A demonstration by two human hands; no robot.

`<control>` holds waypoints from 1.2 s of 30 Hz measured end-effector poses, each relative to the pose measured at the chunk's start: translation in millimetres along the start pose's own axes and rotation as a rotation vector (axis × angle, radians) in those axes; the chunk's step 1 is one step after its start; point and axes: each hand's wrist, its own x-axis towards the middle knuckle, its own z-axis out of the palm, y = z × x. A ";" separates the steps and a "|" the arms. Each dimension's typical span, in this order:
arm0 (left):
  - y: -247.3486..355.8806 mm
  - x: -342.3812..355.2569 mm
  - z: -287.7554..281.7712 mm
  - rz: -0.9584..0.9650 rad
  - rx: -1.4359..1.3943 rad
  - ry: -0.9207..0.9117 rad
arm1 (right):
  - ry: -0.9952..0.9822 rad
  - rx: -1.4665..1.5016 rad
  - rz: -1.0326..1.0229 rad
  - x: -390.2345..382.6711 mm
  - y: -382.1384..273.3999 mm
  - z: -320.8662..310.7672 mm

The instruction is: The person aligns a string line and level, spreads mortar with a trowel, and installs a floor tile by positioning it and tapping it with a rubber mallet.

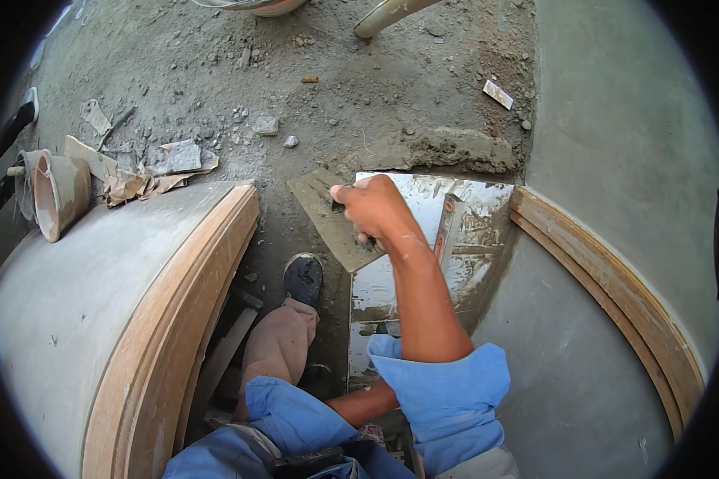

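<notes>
My right hand (375,209) is closed round the handle of a flat, cement-smeared plastering trowel (323,209). The trowel's blade hangs tilted over the left edge of a glossy white tile (411,191), which is streaked with wet grey cement. On the tile, just right of my wrist, lies a narrow grey spirit level (450,223) with red parts. Below it, a second smeared tile (362,343) adjoins the first. My left forearm crosses beneath the right sleeve, and that hand is hidden.
Wooden door frames (180,295) (607,267) stand on both sides, against grey walls. A mortar ridge (463,150) lies beyond the tile. Rubble and a broken slab piece (180,156) litter the floor, with a dirty bucket (60,195) at left. My shoe (303,278) stands beside the tiles.
</notes>
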 end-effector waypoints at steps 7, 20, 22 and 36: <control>28.6 -3.2 -13.5 -0.175 0.348 0.006 | 0.139 -0.102 -0.146 -52.3 28.6 -84.7; 25.6 0.5 -4.6 -0.174 0.423 0.037 | 0.308 -0.815 -0.363 -47.3 57.7 -74.8; 24.1 -0.1 -5.0 -0.173 0.415 0.021 | 0.299 -0.829 -0.372 -43.7 58.8 -67.5; 14.0 -9.3 -16.9 -0.154 0.441 0.047 | 0.469 -1.169 -0.499 -39.6 85.0 -134.6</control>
